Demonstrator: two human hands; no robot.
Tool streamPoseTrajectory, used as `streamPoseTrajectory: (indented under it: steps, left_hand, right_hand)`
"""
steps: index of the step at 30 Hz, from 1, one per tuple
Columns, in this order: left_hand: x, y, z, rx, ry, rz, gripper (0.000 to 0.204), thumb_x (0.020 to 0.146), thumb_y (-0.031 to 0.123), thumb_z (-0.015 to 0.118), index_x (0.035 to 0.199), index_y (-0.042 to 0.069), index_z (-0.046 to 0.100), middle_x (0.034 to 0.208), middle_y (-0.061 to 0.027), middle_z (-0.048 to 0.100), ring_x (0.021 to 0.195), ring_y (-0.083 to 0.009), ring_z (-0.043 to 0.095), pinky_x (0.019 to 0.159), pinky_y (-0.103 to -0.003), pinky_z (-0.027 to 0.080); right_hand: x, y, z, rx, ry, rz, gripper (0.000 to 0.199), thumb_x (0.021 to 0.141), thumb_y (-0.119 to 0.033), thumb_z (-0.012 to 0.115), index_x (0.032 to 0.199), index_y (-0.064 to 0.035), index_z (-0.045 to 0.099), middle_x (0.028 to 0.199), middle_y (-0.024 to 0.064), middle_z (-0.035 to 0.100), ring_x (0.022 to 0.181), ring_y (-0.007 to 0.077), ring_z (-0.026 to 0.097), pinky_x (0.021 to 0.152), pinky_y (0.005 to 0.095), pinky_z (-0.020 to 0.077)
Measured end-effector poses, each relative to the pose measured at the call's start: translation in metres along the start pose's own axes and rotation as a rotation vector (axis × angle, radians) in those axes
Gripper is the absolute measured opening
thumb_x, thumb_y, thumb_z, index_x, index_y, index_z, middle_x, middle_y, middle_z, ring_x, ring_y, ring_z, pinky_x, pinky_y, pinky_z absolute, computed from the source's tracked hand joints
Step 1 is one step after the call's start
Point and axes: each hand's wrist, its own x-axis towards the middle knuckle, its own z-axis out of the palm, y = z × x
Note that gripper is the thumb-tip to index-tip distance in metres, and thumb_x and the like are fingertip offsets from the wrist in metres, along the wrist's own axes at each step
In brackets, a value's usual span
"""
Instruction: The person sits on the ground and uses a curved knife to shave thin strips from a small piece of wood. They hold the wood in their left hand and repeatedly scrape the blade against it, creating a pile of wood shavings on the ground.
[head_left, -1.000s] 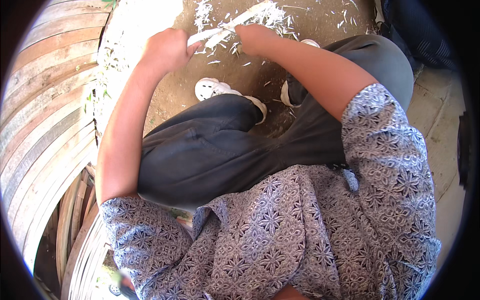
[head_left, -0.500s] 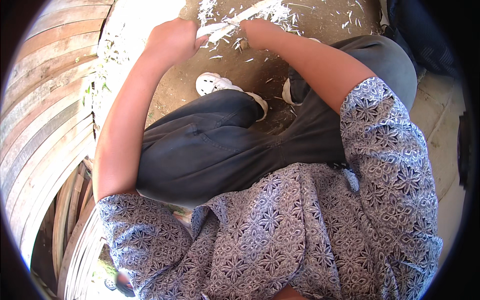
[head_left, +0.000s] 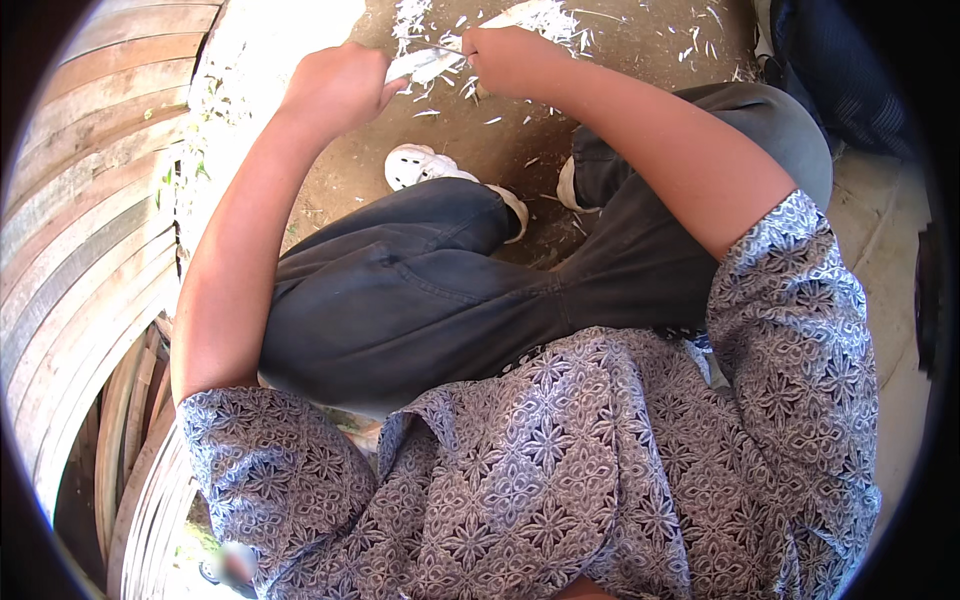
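Wooden planks (head_left: 90,190) lie well left of the pale strip (head_left: 425,66). At its left end the left hand (head_left: 340,88) grips it, fingers curled tight. The strip spans between both hands — a thin dark blade (head_left: 440,48) just beside it, one end inside the fisted right hand (head_left: 515,65) — with white shavings (head_left: 560,28) beyond.

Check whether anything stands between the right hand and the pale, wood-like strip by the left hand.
Nothing visible blocks the right hand from the pale, wood-like strip; a thin, dark, blade-like tool extends from the right hand toward the left hand.
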Motion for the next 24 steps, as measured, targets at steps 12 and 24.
streamPoseTrajectory:
  steps: [12, 24]
  left_hand:
    - [-0.001, -0.001, 0.007, 0.035, 0.035, 0.055, 0.044, 0.096, 0.045, 0.059, 0.094, 0.003, 0.069, 0.073, -0.0156, 0.068, 0.072, -0.0344, 0.069, 0.065, -0.045, 0.055]
    - [-0.001, 0.015, 0.012, 0.033, 0.083, 0.193, 0.046, 0.100, 0.043, 0.053, 0.087, 0.001, 0.066, 0.070, -0.0166, 0.067, 0.068, -0.0339, 0.068, 0.061, -0.044, 0.054]
  right_hand:
    - [0.018, 0.026, 0.020, -0.046, -0.093, 0.048, 0.020, 0.094, -0.021, 0.056, 0.107, -0.0101, 0.066, 0.099, 0.0146, 0.072, 0.093, 0.0351, 0.068, 0.080, 0.0470, 0.0522]
    - [-0.005, 0.001, 0.000, -0.063, -0.131, 0.163, 0.028, 0.083, -0.014, 0.067, 0.111, -0.0080, 0.063, 0.102, 0.0140, 0.071, 0.102, 0.0327, 0.069, 0.081, 0.0463, 0.0565]
